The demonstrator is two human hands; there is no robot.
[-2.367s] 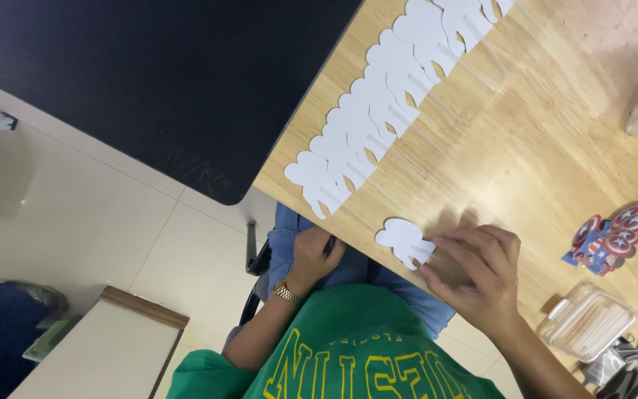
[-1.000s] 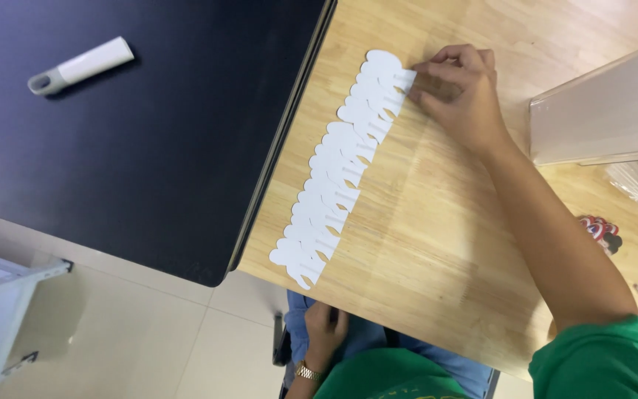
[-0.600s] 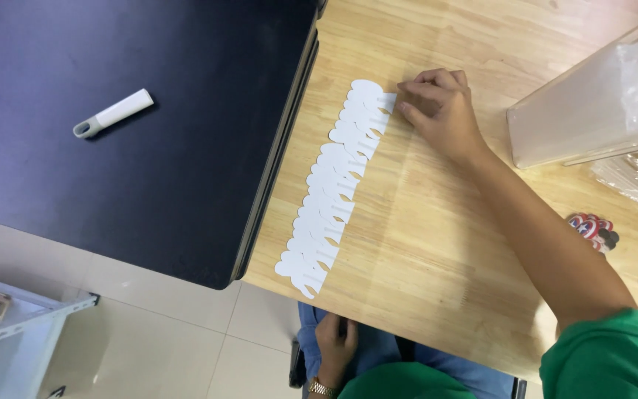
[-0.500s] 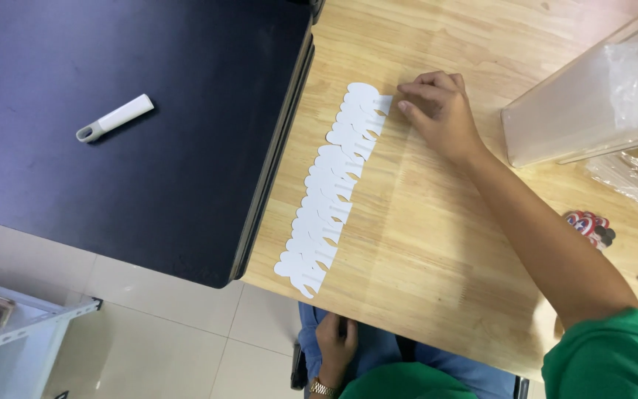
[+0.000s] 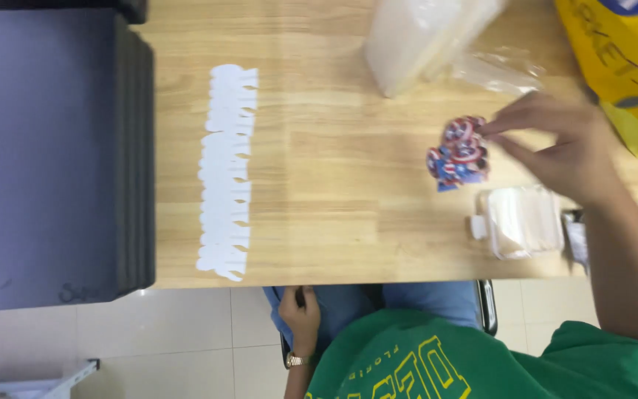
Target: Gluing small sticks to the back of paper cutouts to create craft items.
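Light wooden tabletop (image 5: 348, 222) seen from above, butted on its left against a dark, near-black bench (image 5: 46, 162); pale tiled floor below the near edge.

Right hand (image 5: 566, 151) reaches over the table's right part. Thumb and forefinger are pinched nearly closed at the right edge of a small pile of red, white and blue round printed stickers (image 5: 458, 151); fingertips touch the pile, but whether a sticker is actually gripped cannot be told, since the hand is motion-blurred. The pile lies just left of the fingertips, flat on the wood.

Left hand (image 5: 302, 319) rests in the lap on blue trousers, below the table edge, well apart from the stickers; the right is clearly nearer.

Surroundings: small clear plastic lidded box (image 5: 520, 222) just below the hand; translucent plastic container (image 5: 426, 37) and crinkled clear bag (image 5: 496, 68) above; yellow bag (image 5: 625, 59) at top right. A long row of overlapping white paper cut-outs (image 5: 227, 170) runs away from the near edge, well left of the stickers. Nothing stands between hand and pile.
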